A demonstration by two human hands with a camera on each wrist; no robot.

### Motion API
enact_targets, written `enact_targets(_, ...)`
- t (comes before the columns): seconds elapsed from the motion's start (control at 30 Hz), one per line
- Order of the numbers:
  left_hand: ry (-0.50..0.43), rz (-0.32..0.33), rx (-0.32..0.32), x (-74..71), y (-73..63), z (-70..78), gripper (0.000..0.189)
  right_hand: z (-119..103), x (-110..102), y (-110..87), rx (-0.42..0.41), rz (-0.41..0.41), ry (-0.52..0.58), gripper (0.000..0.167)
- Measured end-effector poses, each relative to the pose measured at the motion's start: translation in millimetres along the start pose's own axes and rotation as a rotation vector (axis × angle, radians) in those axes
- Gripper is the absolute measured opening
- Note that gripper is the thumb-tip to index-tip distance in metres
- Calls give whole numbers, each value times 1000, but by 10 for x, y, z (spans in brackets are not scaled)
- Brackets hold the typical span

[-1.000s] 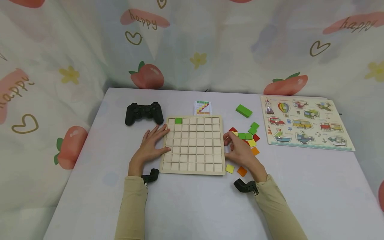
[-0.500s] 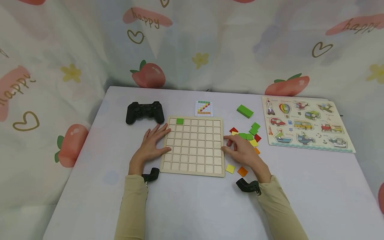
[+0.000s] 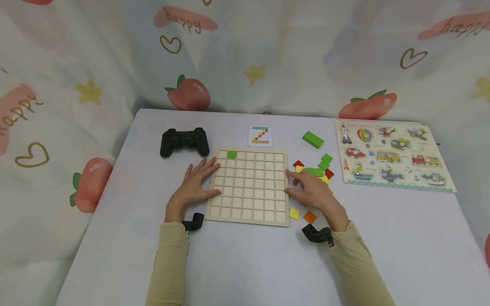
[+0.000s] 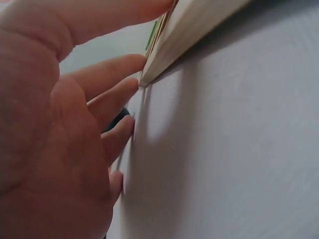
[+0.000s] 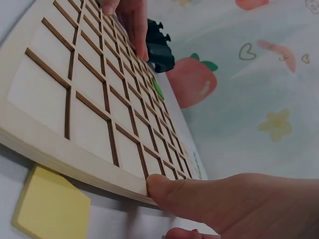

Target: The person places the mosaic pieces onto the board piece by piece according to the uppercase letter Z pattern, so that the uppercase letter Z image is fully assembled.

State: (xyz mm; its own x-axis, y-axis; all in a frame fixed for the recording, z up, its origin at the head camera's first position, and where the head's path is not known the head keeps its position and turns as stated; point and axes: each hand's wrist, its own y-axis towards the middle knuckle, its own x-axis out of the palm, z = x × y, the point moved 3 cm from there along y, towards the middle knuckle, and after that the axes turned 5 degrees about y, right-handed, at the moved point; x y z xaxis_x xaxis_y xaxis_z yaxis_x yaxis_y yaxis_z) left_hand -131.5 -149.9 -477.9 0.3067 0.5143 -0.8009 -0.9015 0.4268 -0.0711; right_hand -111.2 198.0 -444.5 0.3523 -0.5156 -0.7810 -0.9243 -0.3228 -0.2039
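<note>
A square wooden grid board (image 3: 249, 193) lies flat on the table between both hands, with one green tile (image 3: 232, 154) in its top row. My left hand (image 3: 193, 182) spreads its straight fingers and thumb at the board's left edge. In the left wrist view, fingertips (image 4: 139, 62) meet the board's side (image 4: 194, 30). At the opposite edge, my right hand (image 3: 311, 191) sets thumb and extended index finger against the side. The right wrist view shows that thumb (image 5: 162, 189) pressing the rim. Beside the board's lower right corner lie a yellow tile (image 3: 294, 213) and an orange tile (image 3: 309, 217).
Red, yellow and green tiles (image 3: 319, 172) lie in a loose pile, partly under my right hand. Behind the board are a pattern card (image 3: 260, 136), a black game controller (image 3: 184, 141) and a green block (image 3: 313, 139). A vehicle picture puzzle (image 3: 394, 170) lies far right.
My right hand has spread its thumb and index finger along the board's right edge. The board has shifted slightly right and turned a little clockwise. My left hand stays at its edge.
</note>
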Motion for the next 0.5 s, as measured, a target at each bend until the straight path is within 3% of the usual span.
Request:
enact_targets(0.2, 11, -33, -10, 18, 26, 63, 90, 16, -62, -26, 43, -18, -27, 64)
enact_targets(0.5, 77, -129, -43, 51, 13, 138, 127, 57, -51, -17, 6, 6, 15, 63)
